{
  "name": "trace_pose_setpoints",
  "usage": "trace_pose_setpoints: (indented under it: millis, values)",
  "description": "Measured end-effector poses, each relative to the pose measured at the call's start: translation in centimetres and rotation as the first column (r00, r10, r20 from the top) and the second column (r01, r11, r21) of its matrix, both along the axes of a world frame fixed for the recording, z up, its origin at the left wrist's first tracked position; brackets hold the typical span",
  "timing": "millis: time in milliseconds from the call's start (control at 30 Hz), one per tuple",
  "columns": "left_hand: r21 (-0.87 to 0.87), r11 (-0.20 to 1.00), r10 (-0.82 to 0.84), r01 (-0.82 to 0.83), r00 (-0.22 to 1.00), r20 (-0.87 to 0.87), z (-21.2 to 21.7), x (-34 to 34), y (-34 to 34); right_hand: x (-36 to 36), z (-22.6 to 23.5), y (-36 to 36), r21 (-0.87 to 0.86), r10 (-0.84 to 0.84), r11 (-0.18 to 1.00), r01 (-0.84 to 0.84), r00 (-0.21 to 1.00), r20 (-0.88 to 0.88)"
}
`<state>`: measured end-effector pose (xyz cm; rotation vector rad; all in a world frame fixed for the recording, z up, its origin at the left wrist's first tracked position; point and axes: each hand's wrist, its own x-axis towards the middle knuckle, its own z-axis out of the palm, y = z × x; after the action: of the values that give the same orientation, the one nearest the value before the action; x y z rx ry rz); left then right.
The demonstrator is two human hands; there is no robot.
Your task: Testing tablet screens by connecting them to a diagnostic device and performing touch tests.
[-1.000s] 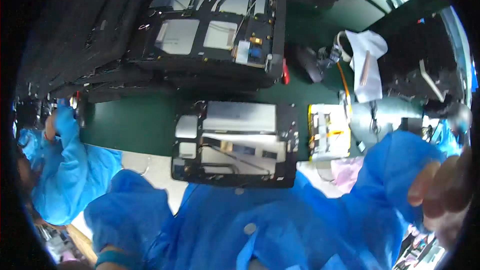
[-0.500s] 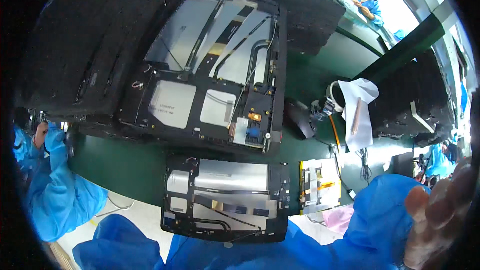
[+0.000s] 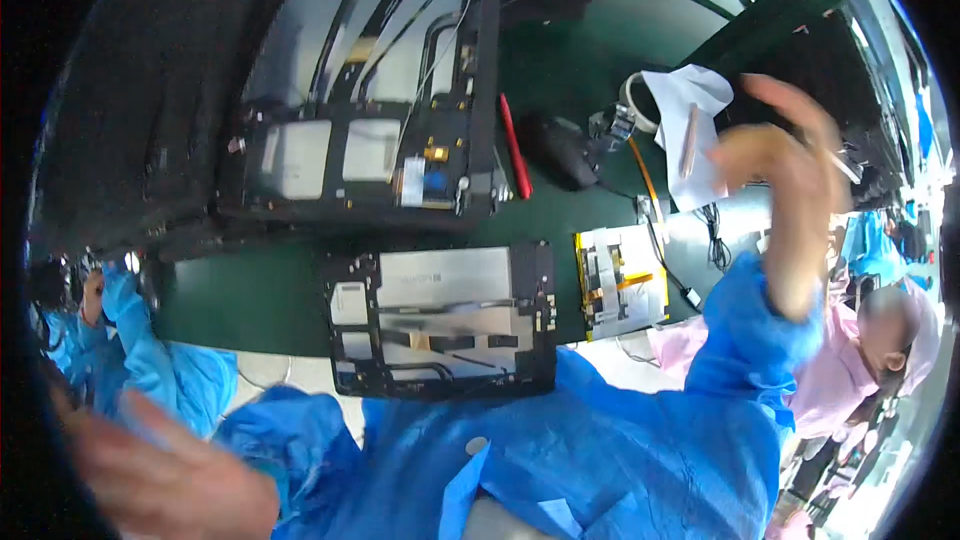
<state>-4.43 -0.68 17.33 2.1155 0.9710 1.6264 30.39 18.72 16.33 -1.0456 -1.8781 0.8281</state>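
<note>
Blurred by motion, my left hand (image 3: pixel 170 475) is raised at the lower left, fingers stretched out and nothing visible in it. My right hand (image 3: pixel 795 175) is up at the right, also smeared, its index finger extended and the others bent apart; no object shows in it. It appears beside a white paper sheet (image 3: pixel 680 175) with a thin pinkish stick (image 3: pixel 690 135) on it. Before me, an opened tablet-like device (image 3: pixel 445 275) with silver panels and ribbon cables lies at the bench's near edge, touched by neither hand. A flat yellow-edged part (image 3: pixel 625 280) lies to its right.
At the back left, similar opened devices (image 3: pixel 300 155) lie on a tall black stack. Beside it are a red pen (image 3: pixel 515 145), a black mouse-like object (image 3: pixel 560 150) and a tape roll (image 3: pixel 635 105). Cables (image 3: pixel 715 240) run at the right. People sit at both sides.
My view has shifted, so the bench things sit higher in the picture. My right hand has moved up and inward from the lower right. My left hand and the red pen have come into view.
</note>
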Motion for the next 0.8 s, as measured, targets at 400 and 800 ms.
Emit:
trace_pose_setpoints:
  millis: [400, 800]
  values:
    - [-0.658, 0.496, 0.665, -0.567, 0.735, -0.132, -19.1, 1.7, -1.9, 2.7, -14.7, 8.4, 0.484, -0.207, 0.841, -0.24, 0.684, 0.699]
    - [-0.587, 0.563, 0.519, -0.582, 0.802, -0.297, -20.6, 2.1, -2.8, -1.7, -12.6, -11.3, -0.492, 0.301, 0.855, -0.16, 0.928, 0.221]
